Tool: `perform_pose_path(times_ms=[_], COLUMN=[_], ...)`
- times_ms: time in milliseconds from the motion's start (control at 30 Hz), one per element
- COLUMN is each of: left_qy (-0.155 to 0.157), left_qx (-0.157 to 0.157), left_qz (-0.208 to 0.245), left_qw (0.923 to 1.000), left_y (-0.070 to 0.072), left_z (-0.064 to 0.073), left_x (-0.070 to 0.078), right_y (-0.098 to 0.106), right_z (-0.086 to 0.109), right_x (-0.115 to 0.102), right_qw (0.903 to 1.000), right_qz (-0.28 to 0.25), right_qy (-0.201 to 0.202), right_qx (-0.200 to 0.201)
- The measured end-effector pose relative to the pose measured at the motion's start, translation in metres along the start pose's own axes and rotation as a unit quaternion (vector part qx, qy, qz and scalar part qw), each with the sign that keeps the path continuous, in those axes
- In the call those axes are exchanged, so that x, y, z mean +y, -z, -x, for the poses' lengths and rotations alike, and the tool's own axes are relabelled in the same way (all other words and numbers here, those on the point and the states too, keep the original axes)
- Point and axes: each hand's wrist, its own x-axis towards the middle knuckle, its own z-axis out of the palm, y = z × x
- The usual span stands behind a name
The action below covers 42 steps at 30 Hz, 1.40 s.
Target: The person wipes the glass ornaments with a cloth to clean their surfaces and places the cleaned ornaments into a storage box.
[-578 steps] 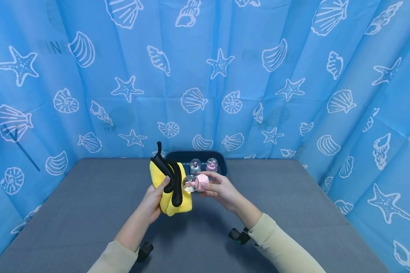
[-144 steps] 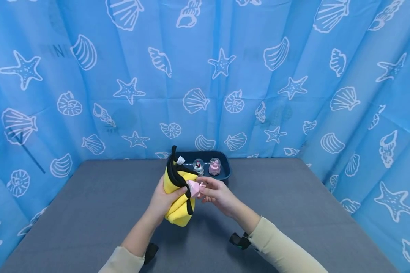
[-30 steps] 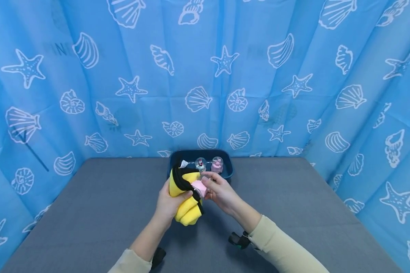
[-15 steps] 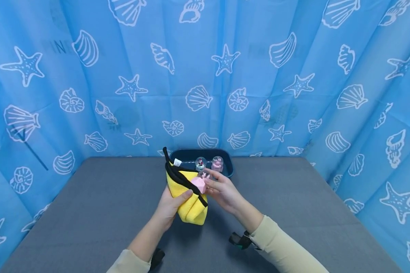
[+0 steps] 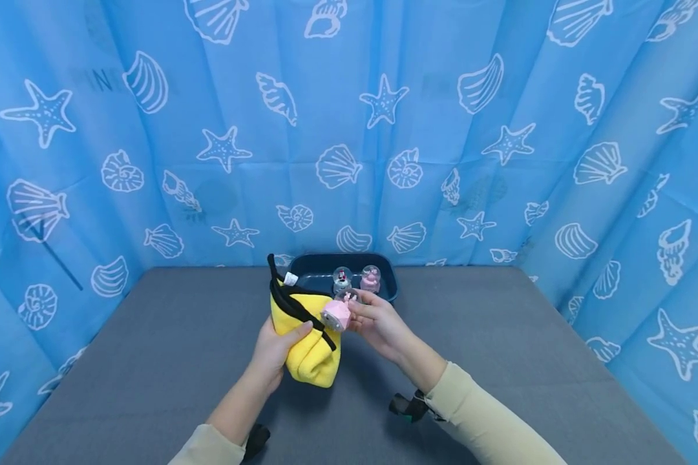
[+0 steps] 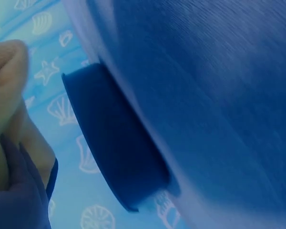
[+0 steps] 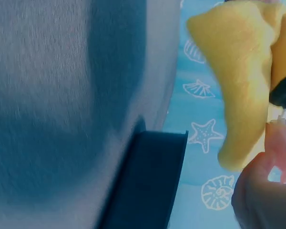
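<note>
My left hand [image 5: 273, 352] grips a yellow cloth [image 5: 311, 361] with black edging, its thumb across the front; a small white tag shows at the top. In the right wrist view the cloth [image 7: 233, 71] hangs in folds. My right hand [image 5: 380, 323] holds a small snow globe with a pink faceted base [image 5: 335, 315] by its clear dome, tilted so the base's underside faces the left. The base overlaps the cloth's black edge in the head view. At the lower right of the right wrist view, fingers [image 7: 260, 191] curl at the pink base [image 7: 281, 145].
Behind the hands, a dark blue tray [image 5: 311, 263] stands near the table's back edge. In it are a snow globe with a pale base [image 5: 342, 279] and a pink snow globe [image 5: 370, 278]. A blue shell-patterned curtain [image 5: 349, 129] hangs behind the grey table [image 5: 500, 361].
Over the last second my left hand and the cloth have shifted left, exposing more of the held snow globe. The globe has turned so its underside shows. The tray's globes stay put.
</note>
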Motion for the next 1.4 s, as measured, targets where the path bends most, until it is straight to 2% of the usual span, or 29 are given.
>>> perform_pose_path(times_ms=[167,300,467,600,733,967,1133,1233,1400], left_qy=[0.025,0.049,0.061,0.058,0.058,0.061,0.06,0.058,0.057], left_qx=[0.02,0.043,0.058,0.059,0.061,0.056,0.065,0.066,0.066], left_qz=[0.081,0.152,0.197,0.213,0.219,0.213,0.197,0.201,0.204], left_qw=[0.9962,0.9863,0.9768,0.9735,0.9721,0.9735,0.9764,0.9756,0.9751], left_y=[0.016,0.026,0.036,0.043,0.05,0.058,0.062,0.065,0.069], left_z=[-0.004,-0.007,-0.01,-0.011,-0.012,-0.01,-0.009,-0.009,-0.014], left_x=[0.006,0.011,0.012,0.012,0.012,0.012,0.01,0.009,0.009], right_y=[-0.001,-0.004,-0.008,-0.009,-0.007,-0.004,-0.005,-0.009,-0.015], right_z=[-0.008,-0.018,-0.04,-0.058,-0.075,-0.095,-0.105,-0.111,-0.121], right_x=[-0.005,-0.008,-0.013,-0.016,-0.016,-0.01,-0.001,0.003,0.008], right_qw=[0.9995,0.9982,0.9976,0.9952,0.992,0.9865,0.9779,0.974,0.9727], right_qz=[-0.021,-0.037,0.005,0.044,0.055,0.078,0.129,0.155,0.167], right_qy=[-0.017,-0.028,-0.008,0.0,-0.001,-0.007,-0.021,-0.017,0.002], right_qx=[0.015,0.039,0.068,0.088,0.114,0.144,0.163,0.164,0.161])
